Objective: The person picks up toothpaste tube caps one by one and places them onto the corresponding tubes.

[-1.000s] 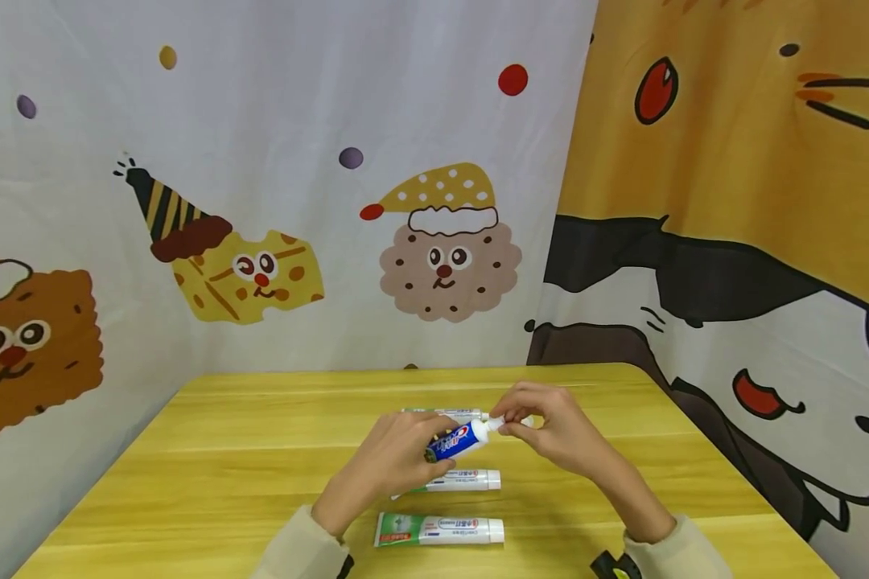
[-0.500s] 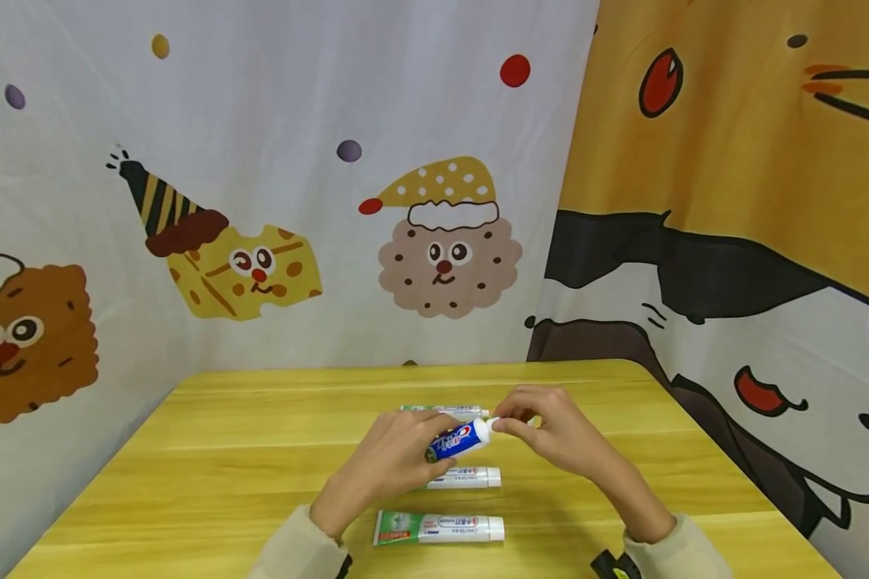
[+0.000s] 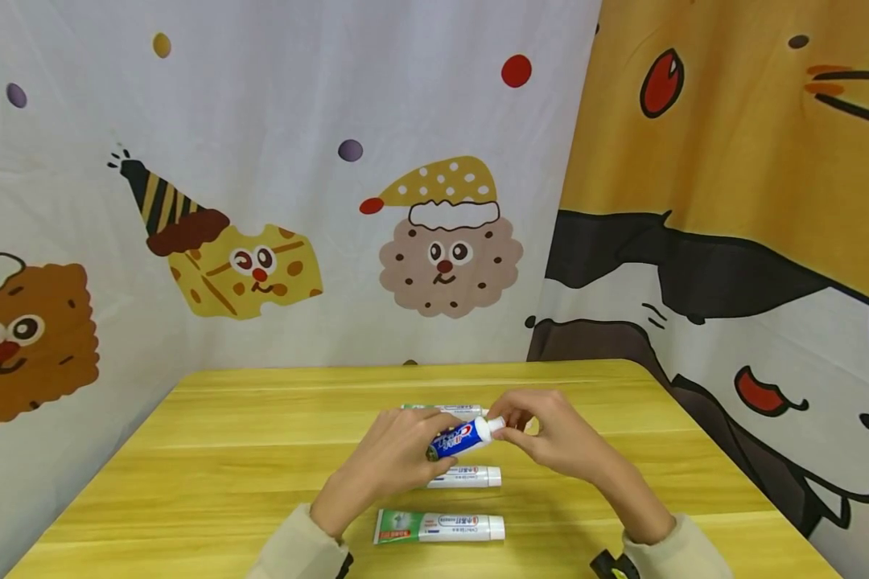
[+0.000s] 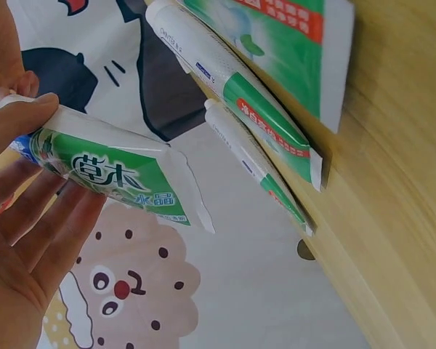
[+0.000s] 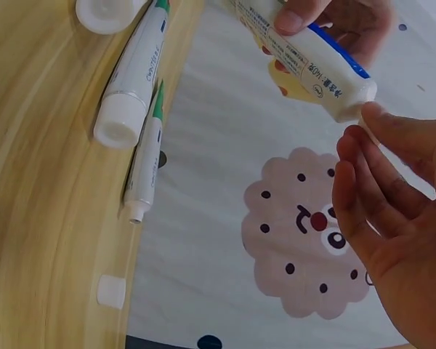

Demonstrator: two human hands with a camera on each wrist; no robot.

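Note:
In the head view my left hand (image 3: 394,450) grips a blue-and-white toothpaste tube (image 3: 459,438) above the table, its mouth end tilted up to the right. Its flat green tail (image 4: 123,171) sticks out past the fingers in the left wrist view. With thumb and fingertips, my right hand (image 3: 558,430) pinches the small white cap (image 3: 496,424) at the tube's mouth. The right wrist view shows these fingertips right at the white shoulder (image 5: 352,98) of the tube, mostly covering the cap.
On the wooden table (image 3: 224,450) lie a near toothpaste tube (image 3: 442,527), a middle tube (image 3: 471,477) partly behind the left hand, and a far tube (image 3: 442,410) with a bare nozzle. A loose white cap (image 5: 111,291) stands beyond it. A cartoon-printed curtain (image 3: 261,121) hangs behind.
My right fingers have shifted and turned slightly at the tube's mouth, so more of the white cap shows. The left hand keeps its grip on the tube, nearly still.

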